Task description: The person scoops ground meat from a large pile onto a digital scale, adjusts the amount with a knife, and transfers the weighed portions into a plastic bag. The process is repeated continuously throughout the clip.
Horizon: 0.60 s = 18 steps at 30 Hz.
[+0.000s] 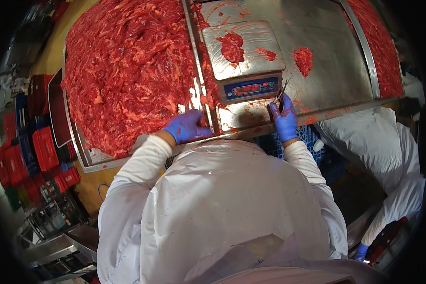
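My left hand (187, 127), in a blue glove, rests with its fingers outstretched at the near edge of a big heap of raw red meat strips (128, 71), beside a metal divider. My right hand (285, 118), gloved the same way, grips a thin metal tool (282, 90) with slim pointed ends; its exact kind is hard to make out. It is just in front of a digital scale (251, 88) with a lit red display. On the steel weighing plate (260, 35) lie a meat lump (231, 47) and a smaller scrap (266, 54).
A meat piece (304, 61) lies on the steel table (331, 47) right of the scale. More meat (374, 38) fills the far right section. Red crates (45, 149) stand at left. At right another person in white (374, 146) bends low, with a blue-gloved hand (360, 253).
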Each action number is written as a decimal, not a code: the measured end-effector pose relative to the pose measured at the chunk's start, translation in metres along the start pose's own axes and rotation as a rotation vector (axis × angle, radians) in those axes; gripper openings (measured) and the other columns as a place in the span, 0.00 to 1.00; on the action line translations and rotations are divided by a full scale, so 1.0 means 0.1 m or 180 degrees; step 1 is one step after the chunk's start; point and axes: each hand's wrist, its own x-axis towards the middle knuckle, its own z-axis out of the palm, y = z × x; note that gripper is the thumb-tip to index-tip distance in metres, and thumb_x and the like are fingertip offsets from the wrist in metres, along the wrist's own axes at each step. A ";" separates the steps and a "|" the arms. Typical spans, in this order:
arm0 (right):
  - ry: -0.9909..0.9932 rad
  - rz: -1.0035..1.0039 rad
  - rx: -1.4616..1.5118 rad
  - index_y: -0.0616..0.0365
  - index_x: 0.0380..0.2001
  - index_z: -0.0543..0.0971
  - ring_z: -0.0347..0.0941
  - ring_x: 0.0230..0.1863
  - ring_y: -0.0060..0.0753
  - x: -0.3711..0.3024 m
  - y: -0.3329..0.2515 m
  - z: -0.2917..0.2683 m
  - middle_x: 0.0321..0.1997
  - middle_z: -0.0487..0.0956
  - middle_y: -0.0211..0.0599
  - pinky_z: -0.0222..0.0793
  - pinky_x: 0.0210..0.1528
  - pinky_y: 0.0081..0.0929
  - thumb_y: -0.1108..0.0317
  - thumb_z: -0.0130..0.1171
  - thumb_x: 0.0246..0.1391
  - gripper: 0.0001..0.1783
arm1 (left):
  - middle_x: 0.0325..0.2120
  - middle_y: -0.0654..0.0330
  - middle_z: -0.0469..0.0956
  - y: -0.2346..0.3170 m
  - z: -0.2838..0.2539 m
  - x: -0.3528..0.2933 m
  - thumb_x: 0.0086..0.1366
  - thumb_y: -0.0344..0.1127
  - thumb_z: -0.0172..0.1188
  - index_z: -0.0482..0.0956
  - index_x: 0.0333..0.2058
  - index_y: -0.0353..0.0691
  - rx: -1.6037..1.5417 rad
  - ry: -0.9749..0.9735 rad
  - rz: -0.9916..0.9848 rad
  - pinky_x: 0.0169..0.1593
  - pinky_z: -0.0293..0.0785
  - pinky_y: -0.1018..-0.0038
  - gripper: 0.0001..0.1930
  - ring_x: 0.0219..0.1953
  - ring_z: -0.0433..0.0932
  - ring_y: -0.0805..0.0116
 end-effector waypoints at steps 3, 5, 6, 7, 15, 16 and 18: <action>0.0022 -0.0056 -0.0167 0.65 0.67 0.69 0.75 0.63 0.57 0.01 0.00 0.01 0.63 0.78 0.57 0.69 0.66 0.43 0.53 0.68 0.60 0.39 | 0.42 0.46 0.81 -0.14 0.38 -0.21 0.61 0.44 0.70 0.78 0.55 0.33 0.0509 -0.0074 0.0588 0.50 0.79 0.62 0.28 0.46 0.82 0.51; 0.0051 -0.0077 -0.0157 0.64 0.67 0.70 0.75 0.63 0.57 0.00 0.01 0.02 0.62 0.78 0.57 0.69 0.66 0.43 0.53 0.69 0.59 0.39 | 0.39 0.52 0.83 0.08 0.03 -0.20 0.60 0.38 0.70 0.79 0.54 0.33 0.0229 -0.0998 -0.0075 0.47 0.78 0.66 0.25 0.42 0.82 0.60; 0.0023 -0.0084 -0.0154 0.64 0.67 0.70 0.75 0.63 0.57 0.01 0.00 0.01 0.62 0.78 0.57 0.69 0.66 0.43 0.53 0.69 0.59 0.39 | 0.37 0.55 0.84 0.30 -0.25 -0.19 0.59 0.35 0.70 0.79 0.53 0.34 0.0079 -0.1444 -0.0402 0.46 0.78 0.69 0.24 0.40 0.82 0.64; 0.0003 -0.0083 -0.0169 0.64 0.67 0.70 0.76 0.62 0.58 0.01 -0.02 0.00 0.61 0.79 0.57 0.69 0.65 0.43 0.54 0.69 0.59 0.39 | 0.37 0.58 0.83 0.37 -0.40 -0.14 0.58 0.33 0.70 0.80 0.53 0.35 -0.0347 -0.1576 -0.0379 0.45 0.78 0.70 0.24 0.39 0.81 0.68; -0.0006 -0.0120 -0.0255 0.64 0.66 0.71 0.77 0.61 0.56 0.00 -0.05 -0.03 0.60 0.79 0.58 0.71 0.64 0.41 0.56 0.67 0.61 0.35 | 0.53 0.59 0.80 1.41 -1.53 0.48 0.58 0.28 0.69 0.82 0.51 0.36 -0.4085 -0.1237 0.1933 0.52 0.78 0.72 0.20 0.50 0.80 0.67; -0.0028 -0.0101 -0.0228 0.64 0.65 0.71 0.77 0.61 0.56 0.01 -0.05 -0.03 0.60 0.79 0.58 0.71 0.64 0.41 0.57 0.67 0.61 0.35 | 0.60 0.56 0.76 1.50 -1.47 0.51 0.61 0.30 0.68 0.83 0.50 0.36 -0.3936 -0.0372 0.1209 0.53 0.78 0.71 0.17 0.53 0.79 0.65; 0.0021 -0.0057 0.0099 0.63 0.65 0.72 0.76 0.60 0.58 0.00 -0.02 -0.02 0.60 0.79 0.56 0.70 0.64 0.44 0.54 0.69 0.59 0.37 | 0.58 0.56 0.78 1.08 -1.40 0.86 0.62 0.31 0.67 0.84 0.49 0.36 -0.0474 0.1517 0.1306 0.54 0.79 0.71 0.16 0.53 0.80 0.64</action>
